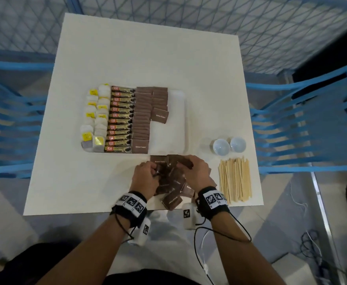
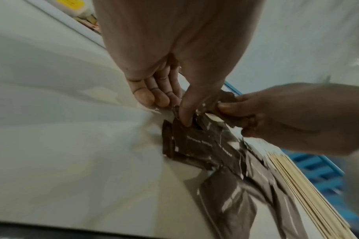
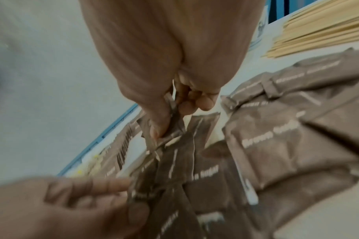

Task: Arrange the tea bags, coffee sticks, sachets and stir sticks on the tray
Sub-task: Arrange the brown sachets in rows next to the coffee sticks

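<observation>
Working through the sachets, with much of the tray already filled: tea bags sitting in two columns along its left side, coffee sticks lying in a neat column just beside them, sachet rows standing next to those in one full column and a second, shorter one reaching only partway toward the near edge. Leaving the right part of the tray bare. Gathering from the loose pile of brown sachets on the table just in front of the tray, both hands down in it: left hand pinching a sachet between thumb and fingers, right hand curling round a small bunch, thumb pressing on top. Judging from this, finishing the second sachet column and possibly starting another, so a good heap remaining there. Stir sticks lying untouched in a flat bundle on the table, right of the pile, not yet on the tray. Two small cups standing just beyond the sticks. Roughly past halfway, by the look of it.
</observation>
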The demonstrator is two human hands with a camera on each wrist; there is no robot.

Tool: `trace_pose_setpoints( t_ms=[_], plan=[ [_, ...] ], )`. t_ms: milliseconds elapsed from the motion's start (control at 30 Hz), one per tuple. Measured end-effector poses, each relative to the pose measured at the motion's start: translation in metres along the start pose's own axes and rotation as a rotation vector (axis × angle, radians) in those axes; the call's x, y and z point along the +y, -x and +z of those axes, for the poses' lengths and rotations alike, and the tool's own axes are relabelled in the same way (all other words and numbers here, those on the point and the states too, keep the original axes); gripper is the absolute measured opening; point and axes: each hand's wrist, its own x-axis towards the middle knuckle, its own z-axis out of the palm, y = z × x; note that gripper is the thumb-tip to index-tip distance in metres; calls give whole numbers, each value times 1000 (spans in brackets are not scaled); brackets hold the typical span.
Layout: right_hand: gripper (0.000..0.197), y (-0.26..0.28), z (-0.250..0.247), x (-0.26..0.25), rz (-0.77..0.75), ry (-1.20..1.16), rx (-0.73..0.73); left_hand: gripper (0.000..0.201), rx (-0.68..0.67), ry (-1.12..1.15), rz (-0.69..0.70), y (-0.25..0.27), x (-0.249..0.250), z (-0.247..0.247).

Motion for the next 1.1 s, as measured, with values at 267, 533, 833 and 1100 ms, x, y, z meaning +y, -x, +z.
trace_pose_setpoints(
  t_ms=[267, 533, 833, 1100],
  plan=[
    [26, -1, -6, 17, -75, 103, -104, 22, 59, 64, -53, 9, -2, -5],
    [27, -2, 19, 14, -278, 349, -86, 20, 70, 64, -72, 16, -2, -11],
    [21, -6, 8, 0, -190, 81, -80, 13, 131, 279, -208, 17, -7, -23],
    [12, -9, -23, -44, -263, -267, -173, 23, -29, 890, -232, 6, 27, -52]
  ],
)
